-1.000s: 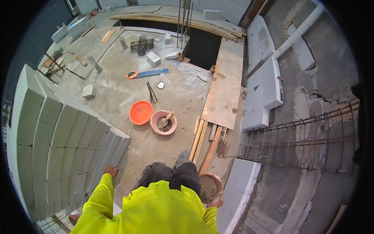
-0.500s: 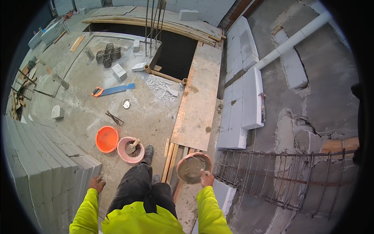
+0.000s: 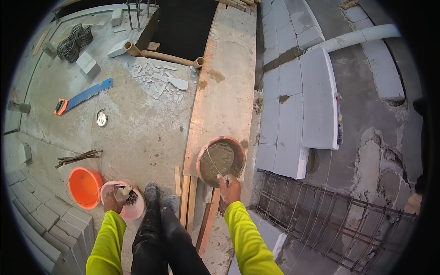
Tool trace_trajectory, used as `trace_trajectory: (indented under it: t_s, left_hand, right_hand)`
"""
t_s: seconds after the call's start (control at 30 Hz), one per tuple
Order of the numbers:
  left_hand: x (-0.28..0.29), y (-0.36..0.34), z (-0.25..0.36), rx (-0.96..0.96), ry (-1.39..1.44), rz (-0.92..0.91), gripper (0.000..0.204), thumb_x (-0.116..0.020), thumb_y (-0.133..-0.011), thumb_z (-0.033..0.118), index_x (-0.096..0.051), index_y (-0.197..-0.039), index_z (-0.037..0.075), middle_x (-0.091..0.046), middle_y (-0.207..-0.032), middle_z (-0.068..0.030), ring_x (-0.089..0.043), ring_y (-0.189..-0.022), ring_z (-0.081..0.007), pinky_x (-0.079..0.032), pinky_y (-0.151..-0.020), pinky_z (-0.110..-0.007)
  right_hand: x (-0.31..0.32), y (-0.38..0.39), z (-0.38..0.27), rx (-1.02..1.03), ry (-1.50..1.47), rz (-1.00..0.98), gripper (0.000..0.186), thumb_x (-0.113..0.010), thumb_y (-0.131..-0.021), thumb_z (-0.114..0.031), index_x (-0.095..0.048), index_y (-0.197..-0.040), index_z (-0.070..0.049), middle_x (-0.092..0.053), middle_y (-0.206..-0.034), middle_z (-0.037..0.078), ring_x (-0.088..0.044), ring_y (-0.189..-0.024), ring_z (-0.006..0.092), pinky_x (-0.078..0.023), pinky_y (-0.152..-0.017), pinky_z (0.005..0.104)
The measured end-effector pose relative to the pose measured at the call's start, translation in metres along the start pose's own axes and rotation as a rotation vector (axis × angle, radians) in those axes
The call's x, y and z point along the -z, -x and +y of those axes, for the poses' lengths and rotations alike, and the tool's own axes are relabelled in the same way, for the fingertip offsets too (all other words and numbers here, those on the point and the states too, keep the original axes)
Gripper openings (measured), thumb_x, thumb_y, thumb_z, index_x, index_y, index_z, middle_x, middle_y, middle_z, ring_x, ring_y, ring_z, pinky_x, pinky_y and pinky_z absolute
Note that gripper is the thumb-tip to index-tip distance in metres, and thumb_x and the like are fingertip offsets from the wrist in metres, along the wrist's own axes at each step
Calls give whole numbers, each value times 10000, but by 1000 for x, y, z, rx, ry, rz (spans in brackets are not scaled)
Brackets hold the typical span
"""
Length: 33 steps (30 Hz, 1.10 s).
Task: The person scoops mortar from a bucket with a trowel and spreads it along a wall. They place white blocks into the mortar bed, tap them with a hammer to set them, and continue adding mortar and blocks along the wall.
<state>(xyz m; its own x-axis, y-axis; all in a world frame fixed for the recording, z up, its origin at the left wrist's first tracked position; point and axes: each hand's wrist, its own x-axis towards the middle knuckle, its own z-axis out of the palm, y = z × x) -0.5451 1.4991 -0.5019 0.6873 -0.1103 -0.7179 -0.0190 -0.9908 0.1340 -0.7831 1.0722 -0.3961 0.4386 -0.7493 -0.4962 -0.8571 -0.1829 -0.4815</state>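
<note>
My right hand [image 3: 230, 187] is closed around the wire handle of a reddish bucket [image 3: 198, 160], at its near side. Wet grey mortar [image 3: 221, 158] fills much of this bucket, which is at the near end of the long board. My left hand [image 3: 113, 201] is at the left side of a pink bucket [image 3: 134, 211], right against a trowel [image 3: 122, 194] lying in it. Its fingers are mostly hidden, so whether they grip the trowel or the rim does not show. An orange bucket [image 3: 85, 187] stands just left of the pink one.
The long board [image 3: 227, 68] runs beside a dark floor opening [image 3: 183, 27]. Pale blocks [image 3: 293, 110] line the right, above a rebar cage [image 3: 321, 211]; more blocks [image 3: 73, 224] are stacked at left. A handsaw [image 3: 87, 97], tape measure [image 3: 101, 118] and rods [image 3: 78, 158] lie on the floor.
My left hand has moved from beside my leg to the pink bucket and its trowel. My right hand stays at the mortar bucket. The view has shifted lower and closer.
</note>
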Motion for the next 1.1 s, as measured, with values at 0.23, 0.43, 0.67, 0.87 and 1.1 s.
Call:
trace_trajectory:
  t_s: [0.23,0.43,0.67,0.87,1.1]
  left_hand:
    - [-86,-50,51,32,-76,314,521,-803,-756,141,-559,-1206,46,-489,-1345,-218,-570,-1180,-382,-519,-956,-473]
    - [-75,-28,-8,-115,-48,306,441,-760,-763,84,-538,-1140,34,-484,-1299,-216,-604,-1058,-434,-528,-852,-510]
    - [68,137,-37,71,-38,308,429,-773,-724,62,-513,-1063,25,-472,-1352,-243,-607,-1045,-461,-522,-865,-519]
    - [215,248,-13,41,-22,664,373,-778,-693,74,-530,-959,-8,-537,-1069,-217,-582,-964,-446,-485,-851,-504]
    - [340,251,175,-324,569,905,291,-705,-696,40,-541,-925,-30,-558,-934,-189,-571,-893,-375,-461,-811,-474]
  right_hand:
    - [3,14,13,316,41,-231,306,-688,-922,-239,-627,-1071,22,-630,-998,248,-624,-948,395,-485,-836,443]
    - [-23,18,27,170,171,-302,439,-681,-904,-199,-568,-1274,9,-604,-1213,271,-581,-1109,448,-469,-965,454]
    - [39,30,-6,298,391,-96,605,-687,-886,-215,-469,-1417,-24,-499,-1404,281,-489,-1303,434,-366,-1128,446]
    - [145,84,-36,-10,-17,-173,538,-744,-841,-256,-587,-1293,-11,-641,-1196,204,-647,-1081,327,-517,-929,414]
    - [155,110,-208,-245,-965,-406,516,-643,-987,-355,-570,-1321,31,-664,-1179,121,-673,-987,216,-559,-852,341]
